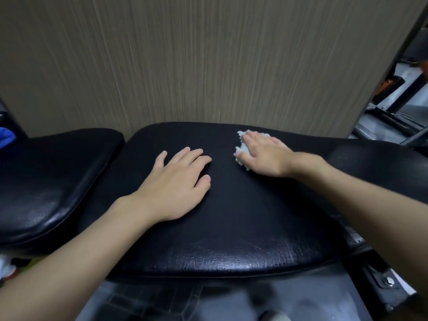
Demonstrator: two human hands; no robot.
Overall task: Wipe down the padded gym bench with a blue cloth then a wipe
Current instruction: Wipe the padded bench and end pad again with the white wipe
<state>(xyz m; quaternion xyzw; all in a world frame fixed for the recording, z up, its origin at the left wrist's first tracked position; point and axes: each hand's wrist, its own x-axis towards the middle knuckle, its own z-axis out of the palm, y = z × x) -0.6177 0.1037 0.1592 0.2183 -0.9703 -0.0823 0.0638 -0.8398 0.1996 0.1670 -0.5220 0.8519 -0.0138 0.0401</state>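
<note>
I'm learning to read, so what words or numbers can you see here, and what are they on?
None can be read.
The black bench pad, the white wipe under the right hand and the striped wall panel bear no print.
The gym gear at the far right is too blurred to tell.

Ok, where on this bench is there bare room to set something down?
The near half of the long pad, between your forearms down to its front edge, is bare. So is the separate seat pad on the left. Farther back is crowded: left hand lies flat, right hand presses the white wipe, a narrow gap between.
</note>
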